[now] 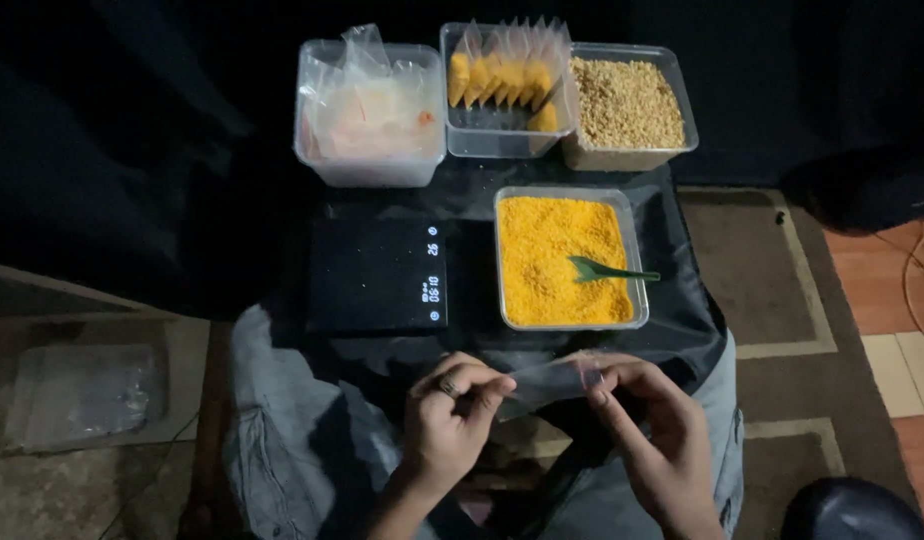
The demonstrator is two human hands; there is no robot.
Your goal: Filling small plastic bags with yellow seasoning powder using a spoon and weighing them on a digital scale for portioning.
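Both my hands hold a small clear plastic bag (548,382) over my lap. My left hand (448,412) pinches its left end between thumb and fingers, a ring on one finger. My right hand (655,438) pinches the right end. Just beyond them sits a clear tub of orange powder (567,258) with a green spoon (610,270) lying in it. Left of that tub is a black digital scale (379,276) with its display lit.
At the back stand three clear tubs: one with empty plastic bags (371,112), one with filled orange packets (505,88), one with pale crumbly bits (627,105). A stack of clear bags (85,392) lies on the floor at left. A rug (797,300) lies at right.
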